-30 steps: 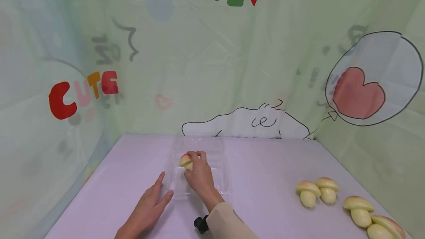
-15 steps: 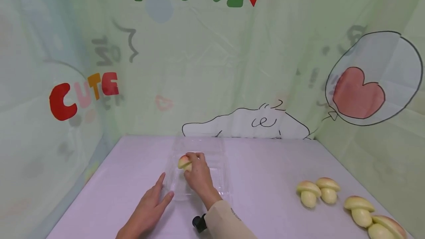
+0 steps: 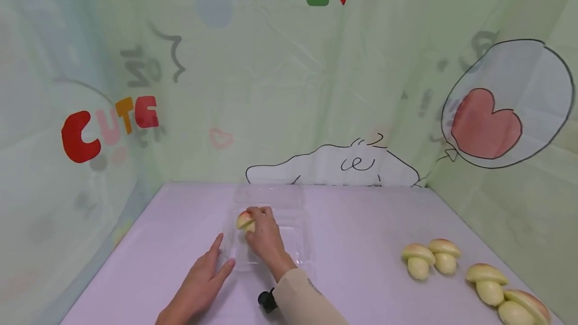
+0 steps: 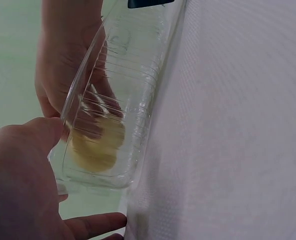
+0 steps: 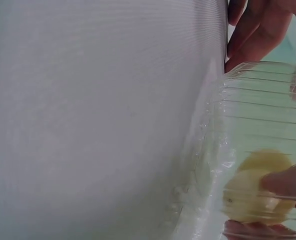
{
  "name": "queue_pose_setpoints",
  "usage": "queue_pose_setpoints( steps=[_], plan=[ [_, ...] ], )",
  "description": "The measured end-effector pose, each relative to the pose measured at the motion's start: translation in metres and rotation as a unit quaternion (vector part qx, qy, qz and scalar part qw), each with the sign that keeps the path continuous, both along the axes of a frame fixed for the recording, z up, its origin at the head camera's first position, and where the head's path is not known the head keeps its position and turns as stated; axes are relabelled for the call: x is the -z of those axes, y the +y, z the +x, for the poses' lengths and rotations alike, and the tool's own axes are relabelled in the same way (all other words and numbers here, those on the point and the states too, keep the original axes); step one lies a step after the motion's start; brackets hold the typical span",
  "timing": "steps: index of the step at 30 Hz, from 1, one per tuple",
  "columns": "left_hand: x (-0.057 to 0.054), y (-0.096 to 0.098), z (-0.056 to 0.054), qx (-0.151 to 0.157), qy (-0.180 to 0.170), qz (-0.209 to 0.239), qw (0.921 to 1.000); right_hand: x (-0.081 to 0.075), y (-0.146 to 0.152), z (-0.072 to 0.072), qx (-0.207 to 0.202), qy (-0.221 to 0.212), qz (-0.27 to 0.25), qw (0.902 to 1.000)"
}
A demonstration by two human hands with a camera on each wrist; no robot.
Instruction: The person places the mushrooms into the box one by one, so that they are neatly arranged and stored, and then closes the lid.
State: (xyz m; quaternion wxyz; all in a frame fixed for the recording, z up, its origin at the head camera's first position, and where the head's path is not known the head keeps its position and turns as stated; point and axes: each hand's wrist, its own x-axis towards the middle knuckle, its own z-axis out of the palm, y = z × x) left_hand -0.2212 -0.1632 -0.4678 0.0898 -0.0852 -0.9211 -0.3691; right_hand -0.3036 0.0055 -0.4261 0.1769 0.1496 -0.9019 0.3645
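A clear plastic box with its lid folded back stands on the table. Inside its left part, my right hand holds a mushroom, cream-coloured with a reddish tinge on the cap. Through the clear wall in the left wrist view, the mushroom appears low in the box, fingers around it. My left hand lies at the box's left front corner, fingers extended and thumb spread; in the left wrist view its thumb touches the rim. Part of the mushroom is hidden behind the right hand.
Several more mushrooms lie on the right of the table: a pair and, nearer the front right corner, another pair. A printed cloth encloses the table's back and sides. A black device sits by the right sleeve.
My right hand has shifted slightly left inside the box with the mushroom, which sits nearer the left wall. My left hand has stayed almost in place.
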Motion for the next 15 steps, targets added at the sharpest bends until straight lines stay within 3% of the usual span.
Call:
queue_pose_setpoints(
  steps=[15],
  plan=[
    [0.0033, -0.0003, -0.002, -0.002, -0.008, 0.004, 1.0, 0.0025, -0.0005, -0.0058, -0.001, -0.02, 0.021, 0.9996]
  ],
)
